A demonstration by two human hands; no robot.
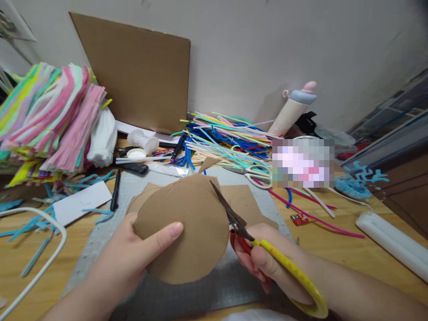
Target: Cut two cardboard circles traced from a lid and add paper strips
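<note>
My left hand (133,249) grips a roughly round piece of brown cardboard (187,209) by its left side, thumb flat on top and the other fingers hidden underneath. In my right hand (267,254) is a pair of scissors (239,225) with a yellow handle loop and a red one. Their dark blades lie along the upper right edge of the cardboard, one across its face. A narrow strip of cardboard (209,163) sticks up at the top edge. Behind and below the disc, more cardboard pieces (247,200) rest on a grey cutting mat (103,249).
Bundles of coloured pipe cleaners (50,120) are piled at left, with more loose ones (227,133) at the back. A large cardboard sheet (143,76) leans on the wall. White-handled scissors (257,174), a bottle (292,109), a black pen (115,191) and a white power strip (391,240) lie around.
</note>
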